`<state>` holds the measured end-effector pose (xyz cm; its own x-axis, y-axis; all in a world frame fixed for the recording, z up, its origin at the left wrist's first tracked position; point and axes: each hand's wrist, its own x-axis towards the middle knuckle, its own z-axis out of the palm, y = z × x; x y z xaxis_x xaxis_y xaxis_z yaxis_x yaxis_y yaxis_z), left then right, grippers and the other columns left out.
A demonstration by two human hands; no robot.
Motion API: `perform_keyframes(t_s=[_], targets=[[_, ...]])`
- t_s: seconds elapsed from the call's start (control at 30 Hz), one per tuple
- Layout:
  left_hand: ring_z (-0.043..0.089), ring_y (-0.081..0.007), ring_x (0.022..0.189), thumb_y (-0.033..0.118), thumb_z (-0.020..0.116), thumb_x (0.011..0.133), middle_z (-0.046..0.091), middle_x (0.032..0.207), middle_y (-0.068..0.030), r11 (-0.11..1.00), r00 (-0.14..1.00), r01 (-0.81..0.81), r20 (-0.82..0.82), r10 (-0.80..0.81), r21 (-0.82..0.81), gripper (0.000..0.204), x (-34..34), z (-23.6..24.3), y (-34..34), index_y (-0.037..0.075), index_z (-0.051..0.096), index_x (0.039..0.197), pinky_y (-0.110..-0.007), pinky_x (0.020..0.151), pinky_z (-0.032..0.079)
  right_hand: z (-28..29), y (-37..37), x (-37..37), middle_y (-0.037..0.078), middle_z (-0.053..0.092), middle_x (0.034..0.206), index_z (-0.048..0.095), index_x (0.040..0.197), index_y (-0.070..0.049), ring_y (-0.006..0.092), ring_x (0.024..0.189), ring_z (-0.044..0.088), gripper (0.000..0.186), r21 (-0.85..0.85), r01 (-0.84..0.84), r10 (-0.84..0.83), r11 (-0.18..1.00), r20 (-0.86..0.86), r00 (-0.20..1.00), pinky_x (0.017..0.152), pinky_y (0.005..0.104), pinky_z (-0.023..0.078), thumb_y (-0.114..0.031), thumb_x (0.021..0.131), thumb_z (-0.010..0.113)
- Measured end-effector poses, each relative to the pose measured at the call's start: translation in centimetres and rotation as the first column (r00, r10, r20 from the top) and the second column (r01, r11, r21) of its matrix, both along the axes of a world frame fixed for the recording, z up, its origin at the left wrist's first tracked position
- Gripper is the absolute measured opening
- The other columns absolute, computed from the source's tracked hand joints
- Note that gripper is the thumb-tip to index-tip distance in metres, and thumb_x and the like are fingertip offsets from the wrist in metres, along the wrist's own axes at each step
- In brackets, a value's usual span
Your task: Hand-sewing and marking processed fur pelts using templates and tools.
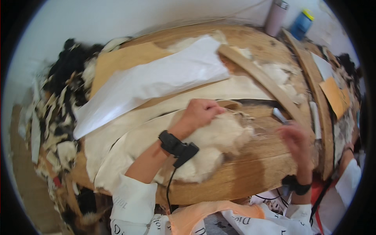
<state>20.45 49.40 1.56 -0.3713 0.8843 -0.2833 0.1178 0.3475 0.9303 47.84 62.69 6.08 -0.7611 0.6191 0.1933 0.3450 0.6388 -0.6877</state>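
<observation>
My left hand [201,112] is closed at the upper edge of a cream-coloured hide [219,137], its fingers pinched on that edge. A narrow curled strip [231,103] of the hide shows just beyond the fingers. My right hand [295,138] is raised over the right part of the wooden table [250,168], smeared by motion. Close to its fingertips lies a short white stick-like object [279,114]; whether the fingers touch or hold anything is unclear. A second pale hide [235,89] lies flat beyond the first, with a dark gap between them.
A white sheet [156,80] and a tan paper pattern [121,58] cover the far left. A long wooden strip [264,82] slants across the right. Black and white fur scraps [64,90] heap at left. Two bottles [276,17] stand at the back right. Another person's arm [345,160] shows at right.
</observation>
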Motion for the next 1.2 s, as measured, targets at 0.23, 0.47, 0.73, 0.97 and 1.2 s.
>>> perform_keyframes(t_s=[0.23,0.47,0.73,0.97,1.2], targets=[[0.058,-0.0077,0.066,0.004,0.058,0.080,0.066,0.074,-0.0030,0.931,0.931,0.328,-0.221,-0.290,0.159,0.010,-1.0,4.1,-11.1,0.001,0.067,0.084,-0.021,0.058,0.046,-0.1,5.3,5.1,-0.004,0.053,0.083,0.055,0.123,-0.008,0.0018,0.069,0.045,0.033,-0.169,0.317,-0.351,0.933,-0.243,0.904,0.062,0.0155,0.036,-0.005,0.090,0.054],[0.048,-0.0371,0.114,0.011,0.054,0.086,0.055,0.118,-0.0200,0.793,-0.222,-0.318,-0.854,0.471,0.520,0.037,-14.8,6.3,-20.7,0.001,0.052,0.121,-0.041,0.098,0.036,3.6,-3.9,-3.8,0.000,0.058,0.079,0.065,0.098,-0.004,0.0083,0.073,0.053,0.019,0.252,0.193,-0.099,0.948,-0.342,0.934,0.065,0.0206,0.042,0.004,0.082,0.059],[0.053,-0.0290,0.103,0.004,0.065,0.074,0.061,0.106,-0.0108,0.946,0.583,0.283,-0.812,-0.037,0.160,0.017,-9.2,2.8,-24.4,0.004,0.066,0.091,-0.037,0.089,0.043,0.4,-21.2,-13.6,0.010,0.052,0.068,0.065,0.090,-0.005,0.0278,0.061,0.054,0.023,0.078,-0.114,0.121,0.990,-0.095,0.988,0.054,0.0354,0.044,0.004,0.070,0.058],[0.054,-0.0235,0.090,0.003,0.072,0.065,0.062,0.094,-0.0034,0.806,0.691,0.529,-0.686,-0.227,0.266,0.024,-8.7,-0.3,-23.3,0.008,0.067,0.087,-0.034,0.078,0.045,-4.2,-27.3,-17.7,0.011,0.049,0.072,0.060,0.080,-0.003,0.0291,0.066,0.052,0.011,0.006,-0.119,0.119,0.993,-0.119,0.986,0.058,0.0382,0.044,-0.001,0.069,0.059],[0.052,-0.0244,0.092,0.005,0.070,0.067,0.061,0.095,-0.0030,0.827,0.711,0.522,-0.642,-0.287,0.208,0.027,-9.1,-1.1,-23.6,0.009,0.066,0.093,-0.036,0.081,0.043,-6.8,-29.7,-18.7,0.013,0.048,0.082,0.051,0.085,-0.003,0.0314,0.077,0.051,0.023,0.078,-0.058,0.066,0.995,-0.108,0.992,0.066,0.0380,0.043,-0.009,0.070,0.067]])
